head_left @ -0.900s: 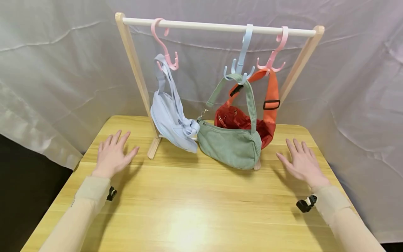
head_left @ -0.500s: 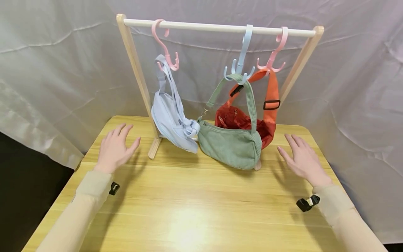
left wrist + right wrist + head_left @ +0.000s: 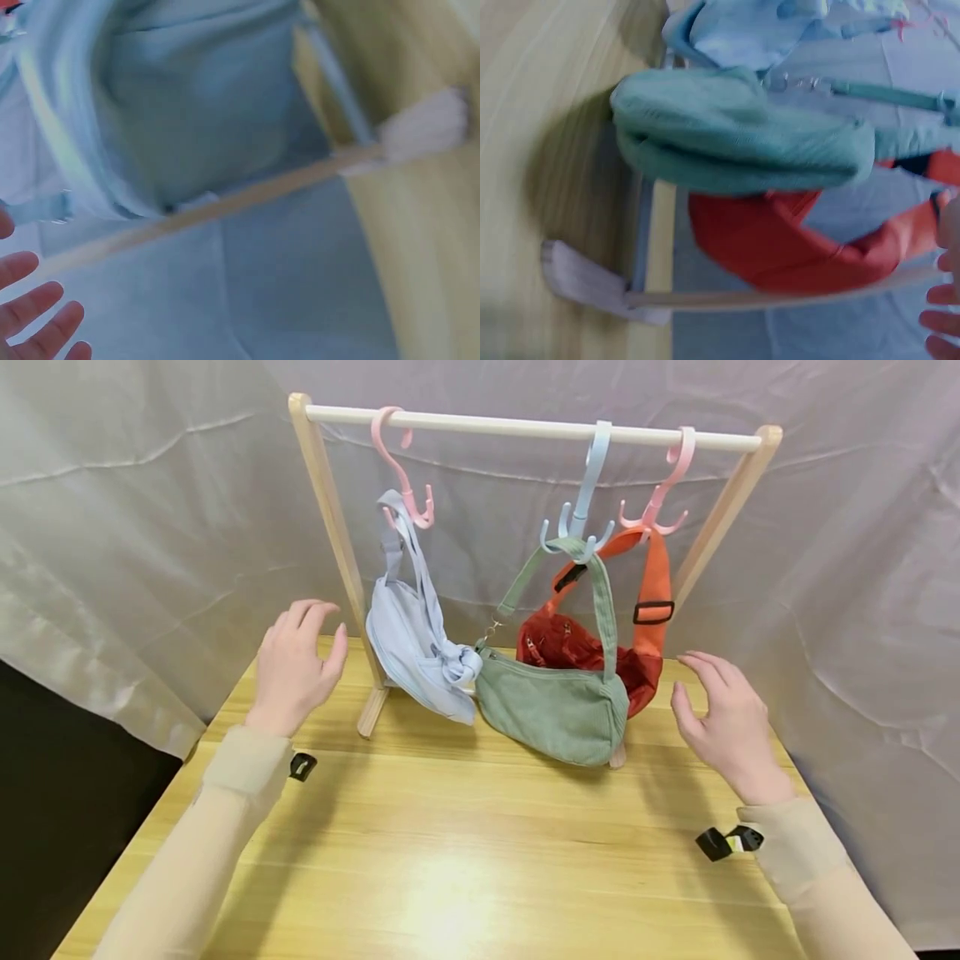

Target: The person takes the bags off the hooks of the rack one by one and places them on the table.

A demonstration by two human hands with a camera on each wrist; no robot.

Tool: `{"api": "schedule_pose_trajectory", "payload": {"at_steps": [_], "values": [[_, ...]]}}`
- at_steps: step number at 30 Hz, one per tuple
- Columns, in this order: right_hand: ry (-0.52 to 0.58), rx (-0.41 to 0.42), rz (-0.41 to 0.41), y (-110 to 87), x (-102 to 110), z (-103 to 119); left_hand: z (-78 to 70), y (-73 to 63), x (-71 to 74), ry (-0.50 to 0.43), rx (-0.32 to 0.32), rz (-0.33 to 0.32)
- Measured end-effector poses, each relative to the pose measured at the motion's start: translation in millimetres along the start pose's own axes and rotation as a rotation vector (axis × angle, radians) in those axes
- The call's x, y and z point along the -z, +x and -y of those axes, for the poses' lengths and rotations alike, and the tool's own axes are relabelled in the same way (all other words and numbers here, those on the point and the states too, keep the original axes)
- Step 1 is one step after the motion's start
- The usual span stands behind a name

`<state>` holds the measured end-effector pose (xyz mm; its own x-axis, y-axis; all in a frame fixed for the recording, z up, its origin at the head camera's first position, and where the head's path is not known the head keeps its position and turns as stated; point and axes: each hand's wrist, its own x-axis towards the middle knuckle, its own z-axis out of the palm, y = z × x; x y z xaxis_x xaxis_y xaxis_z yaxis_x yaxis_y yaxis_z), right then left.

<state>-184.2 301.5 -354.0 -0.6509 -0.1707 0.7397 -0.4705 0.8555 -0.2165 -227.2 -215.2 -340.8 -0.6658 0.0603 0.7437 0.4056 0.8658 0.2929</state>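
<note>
My left hand (image 3: 294,670) is raised to the left of the rack, fingers relaxed and holding nothing. Nearest to it is a light blue bag (image 3: 414,639) with a knotted strap, hung on a pink hook (image 3: 397,464). On the other side my right hand (image 3: 726,720) hovers above the table, relaxed and holding nothing. Close to it hangs a red bag (image 3: 643,672) with an orange strap, on a second pink hook (image 3: 660,485). A green corduroy shoulder bag (image 3: 555,706) hangs from a blue hook (image 3: 588,481) and partly hides the red one. Both wrist views show fingers at the edge.
The wooden rack has a white bar (image 3: 495,425), two slanted posts and a foot (image 3: 372,714) on the table (image 3: 450,860). Grey curtain (image 3: 150,510) closes off the back and sides. A black area (image 3: 67,810) lies at lower left.
Both hands have risen from low over the table, the left one up and toward the rack, the right one upward. The bags and hooks stay on the bar; the head view shifts slightly.
</note>
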Motion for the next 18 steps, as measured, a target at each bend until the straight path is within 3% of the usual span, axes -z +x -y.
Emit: {"api": "schedule_pose_trajectory", "payload": {"at_steps": [7,13,18], "values": [[0.128,0.152,-0.158,19.7,-5.0,36.9,-27.9,36.6,3.9,-0.104,0.029,-0.046],[0.26,0.268,-0.227,38.6,-17.3,72.6,-45.9,65.9,5.4,-0.187,0.029,-0.063],[0.385,0.304,-0.24,52.4,-29.3,96.8,-55.9,91.9,7.4,-0.257,0.045,-0.029]]}}
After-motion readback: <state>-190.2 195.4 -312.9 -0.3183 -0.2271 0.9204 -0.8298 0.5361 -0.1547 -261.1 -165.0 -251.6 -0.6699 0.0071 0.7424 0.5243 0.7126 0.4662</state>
